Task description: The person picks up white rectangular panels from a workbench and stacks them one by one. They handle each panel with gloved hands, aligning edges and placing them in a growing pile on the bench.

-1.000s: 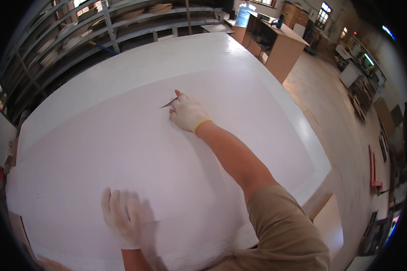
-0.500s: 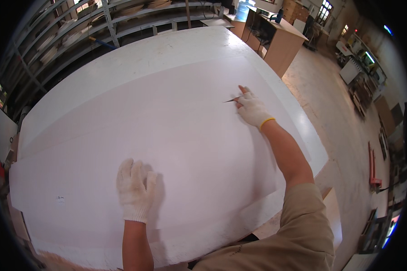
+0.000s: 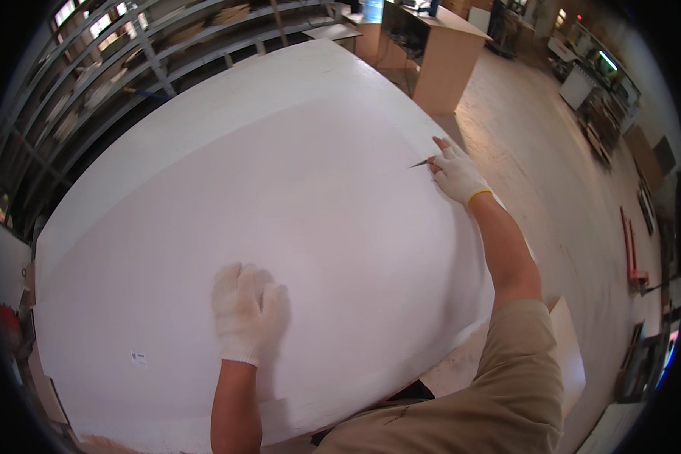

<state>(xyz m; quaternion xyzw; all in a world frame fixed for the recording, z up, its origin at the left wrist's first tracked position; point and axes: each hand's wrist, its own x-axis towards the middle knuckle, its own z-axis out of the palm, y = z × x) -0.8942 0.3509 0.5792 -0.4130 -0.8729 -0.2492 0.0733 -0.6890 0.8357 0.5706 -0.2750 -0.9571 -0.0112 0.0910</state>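
Observation:
A broad, pale pinkish-white sheet (image 3: 318, 227) covers most of a white-topped table (image 3: 303, 72). My left hand (image 3: 242, 310), in a whitish knit glove, rests on the near middle of the sheet, palm down with its fingers stretched out. Toward the far right edge is my right hand (image 3: 459, 174), in a similar glove with a yellow cuff band and bare fingertips showing. Between its fingers is a thin, dark, pointed tool (image 3: 421, 163), its tip aimed left over the sheet. The tool's handle end is hidden in the hand. A small printed label (image 3: 138, 358) lies on the sheet's left part.
Metal shelving (image 3: 155, 60) with stacked boards runs behind the table at the far left. A wooden desk (image 3: 446, 64) stands beyond the far right corner. Concrete floor (image 3: 537, 166) stretches along the right, with a red-handled implement (image 3: 634, 257) farther out.
The sheet has slid right, its right side now near the table's edge. Both hands have moved right, the right one still with the pointed tool. The view has turned slightly right.

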